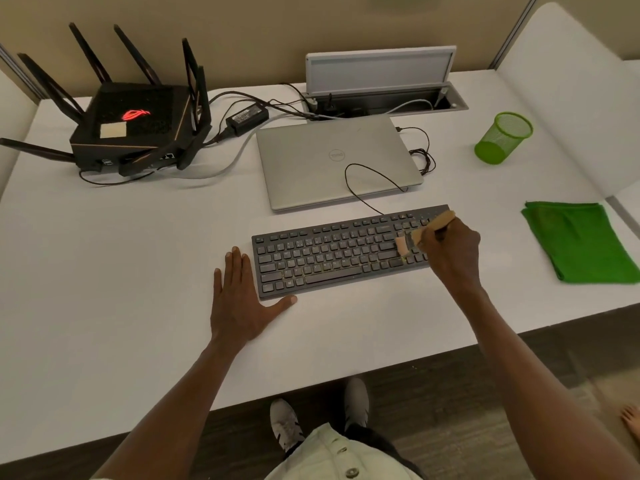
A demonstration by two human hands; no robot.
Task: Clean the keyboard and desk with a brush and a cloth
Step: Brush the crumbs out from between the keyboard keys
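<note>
Right fingers [437, 241] gripping wooden brush [424, 231] on black keyboard [332, 252], left fingers [235, 268] flat

Soft, even, warm indoor light from above; faint shadows beside the hands on the white flat surface [138, 271]. No harsh glare. Wide-angle bending toward the edges; slight overall softness, far corners blurrier.

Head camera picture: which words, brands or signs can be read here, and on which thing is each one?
"DELL", in a ring: laptop lid.
Red glowing emblem, no letters: router top.
White label text: power adapter, too small to read.
Key letters: keyboard, too blurred.
</note>
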